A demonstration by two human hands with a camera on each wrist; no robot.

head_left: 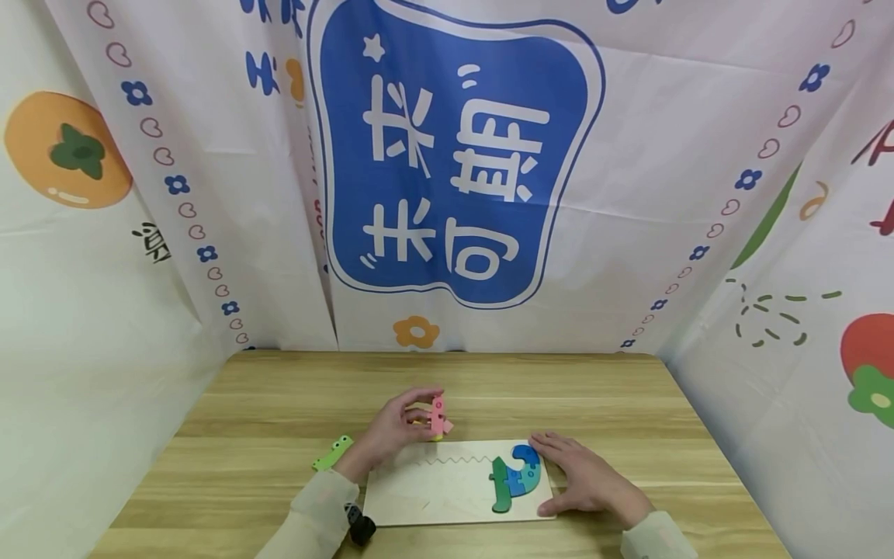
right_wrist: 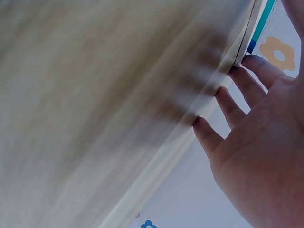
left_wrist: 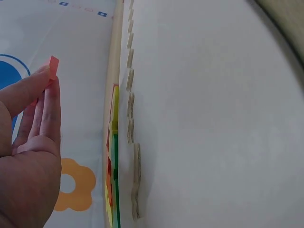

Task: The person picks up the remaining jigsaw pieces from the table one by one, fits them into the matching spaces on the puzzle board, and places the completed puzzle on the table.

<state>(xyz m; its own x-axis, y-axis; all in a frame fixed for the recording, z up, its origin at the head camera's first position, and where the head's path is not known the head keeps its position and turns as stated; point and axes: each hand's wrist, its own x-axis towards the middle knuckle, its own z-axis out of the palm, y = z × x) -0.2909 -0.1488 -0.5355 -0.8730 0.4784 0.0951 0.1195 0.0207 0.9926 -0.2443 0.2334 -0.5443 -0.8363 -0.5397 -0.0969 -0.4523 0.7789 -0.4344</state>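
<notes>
In the head view, my left hand [head_left: 391,435] pinches a pink puzzle piece [head_left: 437,414] between thumb and fingertips, above the far edge of a pale wooden puzzle board [head_left: 426,497]. The pink piece [left_wrist: 53,69] pokes out past the thumb in the left wrist view. My right hand [head_left: 587,477] lies spread along the board's right end, its fingers by the far corner and its thumb by the near one. Joined blue and teal pieces [head_left: 528,475] and a green piece [head_left: 500,485] sit at the board's right side. A zigzag groove runs along its far edge.
A light green piece with eyes [head_left: 335,453] lies left of the board, beside my left wrist. Several colored pieces [left_wrist: 114,147] show edge-on beyond the board in the left wrist view. A printed white curtain [head_left: 461,326] hangs behind the wooden table [head_left: 279,388].
</notes>
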